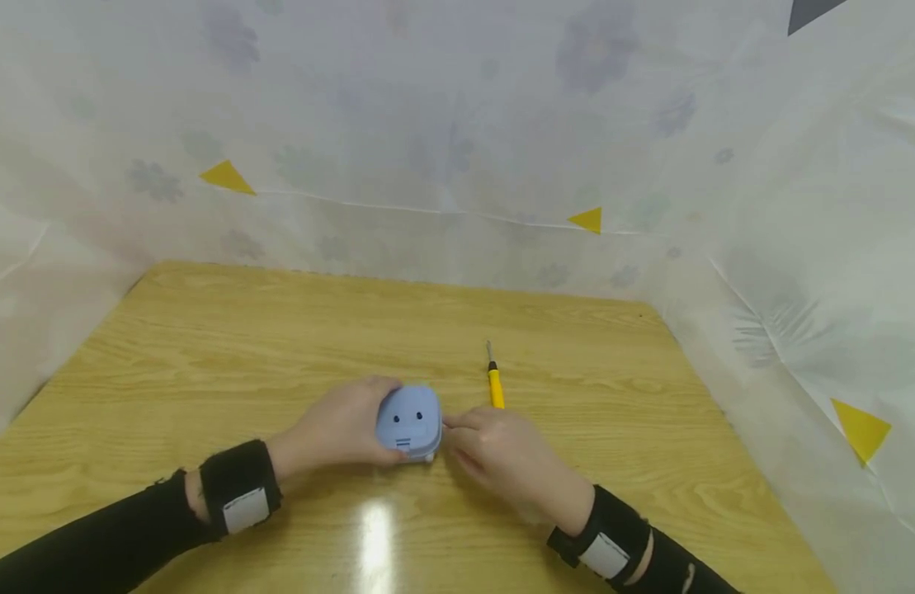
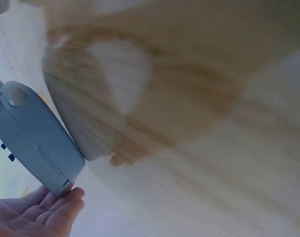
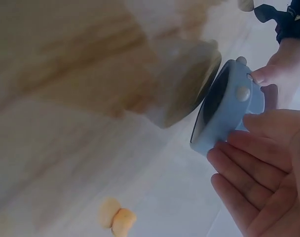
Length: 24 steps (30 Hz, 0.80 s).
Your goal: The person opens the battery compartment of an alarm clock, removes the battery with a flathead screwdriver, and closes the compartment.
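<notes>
A light blue alarm clock (image 1: 410, 419), with rounded corners, is turned so its back faces up toward me. Two small dark knobs and a battery cover show on that back, and small white feet stick out from its side. My left hand (image 1: 343, 425) grips the clock's left side, thumb at the near edge and fingers around the far edge. At the clock's right side, my right hand (image 1: 502, 450) touches the casing with its fingertips. Its fingers (image 3: 239, 170) reach out fairly straight beside the casing in the right wrist view. The clock's front is turned away in the head view.
A screwdriver (image 1: 497, 389) with a yellow handle lies just beyond my right hand, its tip pointing away. The wood-grain table (image 1: 279, 330) ends at pale patterned sheeting (image 1: 427, 124) at the back and sides. Yellow triangles mark the sheeting.
</notes>
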### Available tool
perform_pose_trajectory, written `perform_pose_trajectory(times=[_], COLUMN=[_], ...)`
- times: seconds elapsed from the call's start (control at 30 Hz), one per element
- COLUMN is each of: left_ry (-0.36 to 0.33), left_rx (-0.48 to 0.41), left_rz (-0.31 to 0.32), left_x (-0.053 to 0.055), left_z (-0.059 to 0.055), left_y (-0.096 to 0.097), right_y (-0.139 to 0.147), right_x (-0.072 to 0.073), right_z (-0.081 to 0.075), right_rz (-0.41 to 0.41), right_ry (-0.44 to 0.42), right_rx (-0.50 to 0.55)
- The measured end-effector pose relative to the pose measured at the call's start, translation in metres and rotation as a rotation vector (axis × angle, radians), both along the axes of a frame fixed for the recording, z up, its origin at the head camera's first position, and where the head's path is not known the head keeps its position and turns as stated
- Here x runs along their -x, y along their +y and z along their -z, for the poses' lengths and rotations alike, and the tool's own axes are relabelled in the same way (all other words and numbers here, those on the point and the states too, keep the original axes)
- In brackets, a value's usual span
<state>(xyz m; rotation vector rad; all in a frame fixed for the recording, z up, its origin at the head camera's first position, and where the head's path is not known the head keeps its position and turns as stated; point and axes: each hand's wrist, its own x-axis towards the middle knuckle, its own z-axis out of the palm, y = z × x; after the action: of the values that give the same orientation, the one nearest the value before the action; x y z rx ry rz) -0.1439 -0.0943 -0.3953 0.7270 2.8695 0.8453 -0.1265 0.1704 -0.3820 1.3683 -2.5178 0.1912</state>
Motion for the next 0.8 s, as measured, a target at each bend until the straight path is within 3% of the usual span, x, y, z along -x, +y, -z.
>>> perform_pose_trajectory(times=[0.4, 0.8], left_ry=[0.036, 0.036], left_rx=[0.106, 0.142], left_rz=[-0.013, -0.027], left_x=[-0.006, -0.008], left_z=[-0.002, -0.006], left_y=[0.009, 0.012], right_y=[-0.003, -0.004], right_x=[0.003, 0.005], right_z=[0.006, 0.007], right_rz=[0.008, 0.007], right_ry=[-0.076, -0.087], right_rx=[-0.082, -0.065])
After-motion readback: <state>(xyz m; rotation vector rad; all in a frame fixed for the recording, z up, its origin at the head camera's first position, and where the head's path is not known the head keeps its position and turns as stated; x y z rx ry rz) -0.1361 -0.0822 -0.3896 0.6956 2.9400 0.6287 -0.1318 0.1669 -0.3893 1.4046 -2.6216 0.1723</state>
